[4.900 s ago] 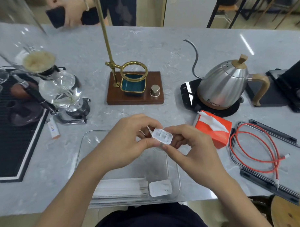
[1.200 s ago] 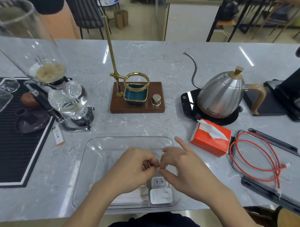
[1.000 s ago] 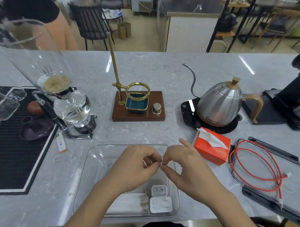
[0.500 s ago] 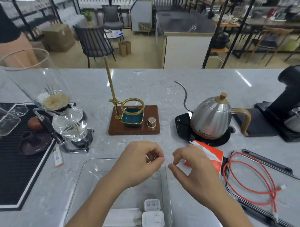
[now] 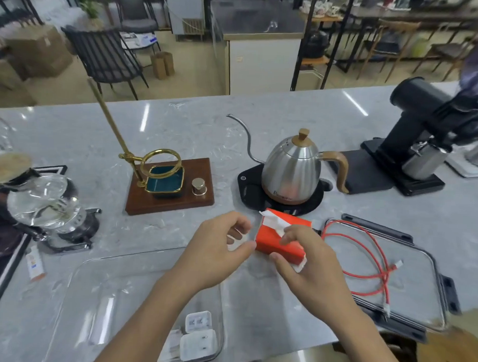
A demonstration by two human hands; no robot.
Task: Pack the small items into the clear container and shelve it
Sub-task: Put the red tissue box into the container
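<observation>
Orange tissue box (image 5: 280, 242) near the counter's (image 5: 207, 131) front edge: our right hand (image 5: 308, 267) clamps it. Our left hand's (image 5: 213, 255) curled fingers pinch something small and white.

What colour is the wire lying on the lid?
The cable on the lid is red with white ends, seen from the head view.

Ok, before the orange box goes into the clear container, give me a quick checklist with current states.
1. Right hand grips orange tissue box: ok.
2. Box lifted off the counter: cannot tell.
3. Left hand free to help: not ok, it pinches something small and white.
4. Clear container has bare floor: ok.
5. Two white chargers already inside, near corner: ok.
6. Red cable packed: not ok, lies on the lid.
</observation>
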